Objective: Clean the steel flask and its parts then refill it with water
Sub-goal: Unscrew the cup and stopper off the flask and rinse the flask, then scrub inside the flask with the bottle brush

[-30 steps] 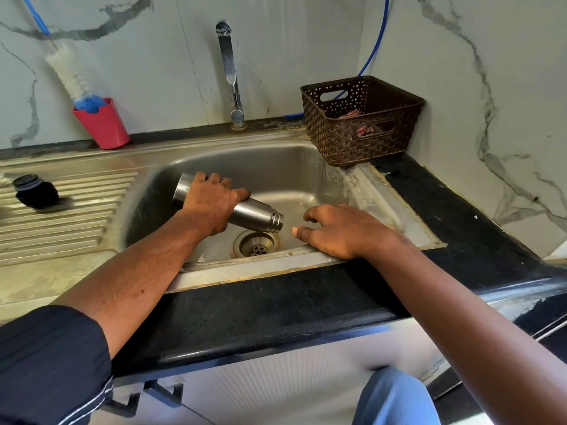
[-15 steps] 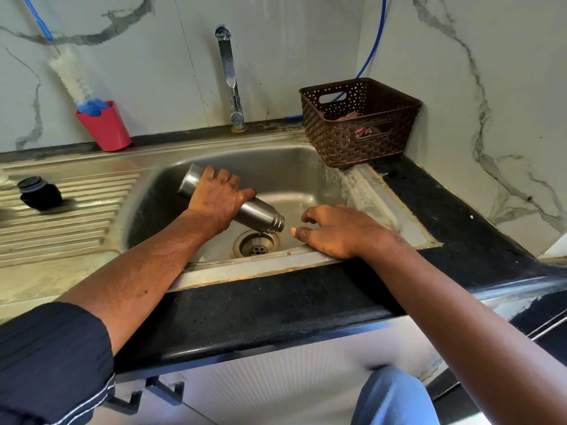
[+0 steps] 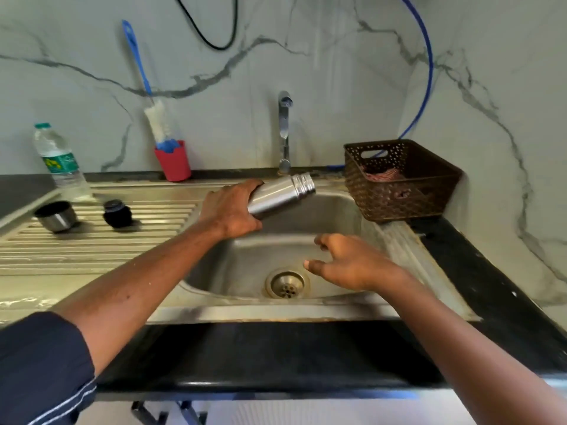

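With the left hand (image 3: pixel 228 210) gripping the uncapped steel flask (image 3: pixel 283 194) above the sink (image 3: pixel 276 314), the right hand (image 3: pixel 346 265) loosely open and empty, and the cup (image 3: pixel 56 216) and stopper (image 3: pixel 117 212) left of the sink, scrubbing and refilling seemingly remain.

Left hand (image 3: pixel 230 210) grips the flask (image 3: pixel 282 191), arm outstretched; right hand (image 3: pixel 352 266) hovers, fingers (image 3: pixel 325 240) loosely curled.

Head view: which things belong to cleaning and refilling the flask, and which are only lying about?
Job: cylindrical steel flask in left hand; steel cup lid; black round stopper; white bristle bottle brush; chrome tap.
Lying about: brown perforated plastic basket; black hanging cable.
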